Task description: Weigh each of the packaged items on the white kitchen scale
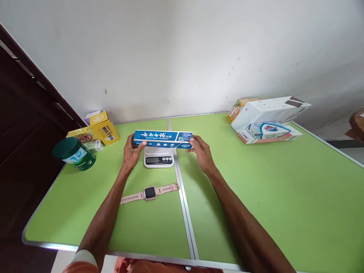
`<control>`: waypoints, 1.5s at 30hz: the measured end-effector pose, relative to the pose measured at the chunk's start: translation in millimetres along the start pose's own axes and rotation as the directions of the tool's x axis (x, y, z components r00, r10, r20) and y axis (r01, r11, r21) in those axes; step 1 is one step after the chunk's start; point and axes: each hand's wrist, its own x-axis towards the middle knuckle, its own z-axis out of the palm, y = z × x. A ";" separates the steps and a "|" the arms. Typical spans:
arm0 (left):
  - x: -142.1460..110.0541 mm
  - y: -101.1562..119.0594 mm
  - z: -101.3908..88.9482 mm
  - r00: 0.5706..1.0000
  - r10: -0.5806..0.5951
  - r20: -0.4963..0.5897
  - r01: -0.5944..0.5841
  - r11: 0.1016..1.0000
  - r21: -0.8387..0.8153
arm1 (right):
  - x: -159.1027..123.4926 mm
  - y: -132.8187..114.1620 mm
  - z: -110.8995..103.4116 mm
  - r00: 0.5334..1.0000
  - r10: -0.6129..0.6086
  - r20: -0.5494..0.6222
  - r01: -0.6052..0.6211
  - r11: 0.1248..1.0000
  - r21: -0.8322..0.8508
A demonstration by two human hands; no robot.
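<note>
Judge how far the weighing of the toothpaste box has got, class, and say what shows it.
Done: the small scale stands on the green table. In hand: the left hand and right hand grip the ends of the blue toothpaste box over the scale. Left: releasing it; whether it rests there yet is unclear, and the display is unreadable.

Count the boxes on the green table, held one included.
7: toothpaste box in both hands; three stacked far right; three far left. Others may hide behind.
</note>
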 end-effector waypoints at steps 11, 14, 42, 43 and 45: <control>-68.4 77.3 73.6 0.860 -0.055 0.508 0.041 0.998 0.038 | -48.9 -42.7 -126.9 0.931 -0.079 -0.356 0.041 0.993 -0.114; -88.3 71.6 106.2 0.804 -0.059 0.592 -0.011 0.994 0.113 | -71.2 -43.0 -158.6 0.883 -0.094 -0.460 0.003 0.981 -0.195; -59.4 84.5 263.8 0.775 0.256 0.578 -0.378 0.920 0.100 | -66.0 -28.7 -275.3 0.671 -0.299 -0.678 -0.125 0.856 -0.501; -46.5 90.6 274.3 0.777 0.276 0.566 -0.393 0.915 0.092 | -49.3 -29.2 -282.2 0.673 -0.315 -0.669 -0.107 0.853 -0.510; -20.4 100.5 296.0 0.781 0.300 0.548 -0.413 0.906 0.092 | -12.5 -25.2 -296.3 0.684 -0.334 -0.649 -0.069 0.855 -0.513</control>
